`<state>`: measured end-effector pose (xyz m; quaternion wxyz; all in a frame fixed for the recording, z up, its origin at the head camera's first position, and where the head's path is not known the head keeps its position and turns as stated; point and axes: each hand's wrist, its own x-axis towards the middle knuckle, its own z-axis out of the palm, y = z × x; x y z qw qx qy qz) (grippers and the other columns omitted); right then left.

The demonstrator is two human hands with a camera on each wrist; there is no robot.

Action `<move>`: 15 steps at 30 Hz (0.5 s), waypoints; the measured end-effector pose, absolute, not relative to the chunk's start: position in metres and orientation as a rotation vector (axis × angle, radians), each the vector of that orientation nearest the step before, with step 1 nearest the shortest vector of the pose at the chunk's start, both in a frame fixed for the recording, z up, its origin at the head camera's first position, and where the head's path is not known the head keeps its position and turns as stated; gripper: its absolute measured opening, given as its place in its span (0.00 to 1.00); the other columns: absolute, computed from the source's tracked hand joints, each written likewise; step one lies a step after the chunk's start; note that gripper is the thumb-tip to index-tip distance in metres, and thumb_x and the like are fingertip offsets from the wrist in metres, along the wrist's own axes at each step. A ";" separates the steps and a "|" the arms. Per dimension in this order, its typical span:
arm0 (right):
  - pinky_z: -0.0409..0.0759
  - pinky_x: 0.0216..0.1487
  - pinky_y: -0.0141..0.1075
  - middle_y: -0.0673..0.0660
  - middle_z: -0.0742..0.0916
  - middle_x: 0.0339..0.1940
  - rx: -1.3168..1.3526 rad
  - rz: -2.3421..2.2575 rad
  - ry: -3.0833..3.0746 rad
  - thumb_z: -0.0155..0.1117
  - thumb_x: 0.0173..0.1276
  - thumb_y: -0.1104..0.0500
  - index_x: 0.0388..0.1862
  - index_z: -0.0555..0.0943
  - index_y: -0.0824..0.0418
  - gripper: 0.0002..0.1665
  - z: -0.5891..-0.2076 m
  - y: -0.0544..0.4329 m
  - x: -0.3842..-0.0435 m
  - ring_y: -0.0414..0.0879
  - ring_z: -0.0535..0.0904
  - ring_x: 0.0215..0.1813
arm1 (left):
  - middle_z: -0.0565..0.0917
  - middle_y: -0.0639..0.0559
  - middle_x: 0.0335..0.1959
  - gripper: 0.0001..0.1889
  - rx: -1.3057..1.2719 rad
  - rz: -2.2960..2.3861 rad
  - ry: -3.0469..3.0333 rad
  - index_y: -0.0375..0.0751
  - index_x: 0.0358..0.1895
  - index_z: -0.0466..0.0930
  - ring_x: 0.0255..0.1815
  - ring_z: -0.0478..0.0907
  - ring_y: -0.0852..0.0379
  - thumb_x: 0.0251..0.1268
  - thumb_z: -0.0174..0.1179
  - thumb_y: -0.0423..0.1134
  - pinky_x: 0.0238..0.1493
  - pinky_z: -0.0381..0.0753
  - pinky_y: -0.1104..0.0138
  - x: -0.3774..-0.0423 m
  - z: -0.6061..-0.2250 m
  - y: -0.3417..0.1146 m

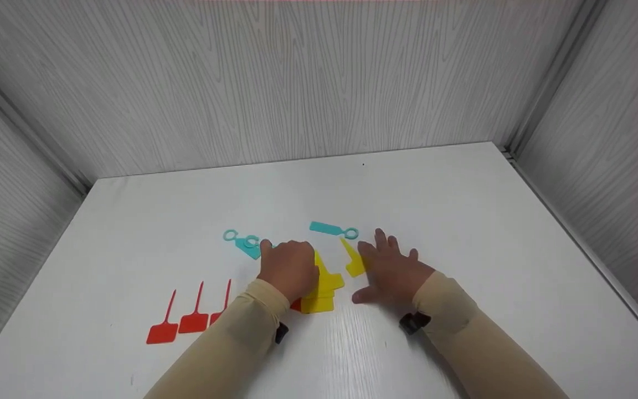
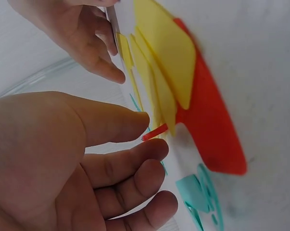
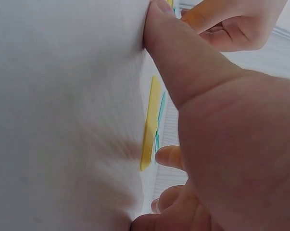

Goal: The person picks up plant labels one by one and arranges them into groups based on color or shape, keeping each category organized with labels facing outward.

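My left hand [image 1: 288, 270] pinches the thin stem of a red plastic tag [image 2: 214, 125] between thumb and index finger, as the left wrist view shows. The tag's flat body lies partly under a stack of yellow tags [image 2: 169, 53], which overlap one another beside the hand. With its fingers spread, my right hand [image 1: 394, 271] is low over the white table, right by a single yellow tag [image 1: 355, 266] whose edge it covers in the head view. That yellow tag [image 3: 152, 120] lies beyond the thumb in the right wrist view.
Three red tags [image 1: 162, 332] lie in a row at the left, the last partly behind my left sleeve. Turquoise ring-ended tags [image 1: 248, 248] overlap beyond the left hand. Another turquoise tag [image 1: 327, 228] lies farther back. Pale wood-grain panels [image 1: 297, 83] border the white table [image 1: 435, 188].
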<state>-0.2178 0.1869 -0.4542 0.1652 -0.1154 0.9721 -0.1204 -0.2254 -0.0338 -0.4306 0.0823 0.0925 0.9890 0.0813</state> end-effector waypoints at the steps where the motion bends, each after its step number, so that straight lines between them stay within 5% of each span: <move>1: 0.52 0.80 0.78 0.67 0.51 0.94 -0.330 -0.344 2.767 0.83 0.62 0.32 0.93 0.58 0.49 0.69 -0.454 0.187 -0.218 0.69 0.49 0.91 | 0.81 0.53 0.24 0.14 0.275 0.244 2.953 0.40 0.48 0.90 0.39 0.81 0.47 0.68 0.77 0.45 0.68 0.65 0.37 -0.225 -0.431 -0.034; 9: 0.53 0.80 0.79 0.67 0.51 0.94 -0.345 -0.334 2.766 0.83 0.62 0.31 0.93 0.58 0.50 0.69 -0.454 0.187 -0.218 0.69 0.51 0.91 | 0.82 0.51 0.24 0.16 0.233 0.233 2.957 0.40 0.46 0.88 0.41 0.81 0.46 0.63 0.80 0.44 0.72 0.62 0.32 -0.223 -0.431 -0.039; 15: 0.56 0.78 0.79 0.68 0.52 0.93 -0.362 -0.308 2.782 0.83 0.63 0.30 0.92 0.59 0.50 0.68 -0.455 0.187 -0.218 0.69 0.54 0.90 | 0.81 0.51 0.22 0.11 0.230 0.197 3.027 0.42 0.40 0.87 0.39 0.81 0.46 0.68 0.76 0.45 0.71 0.63 0.31 -0.223 -0.421 -0.046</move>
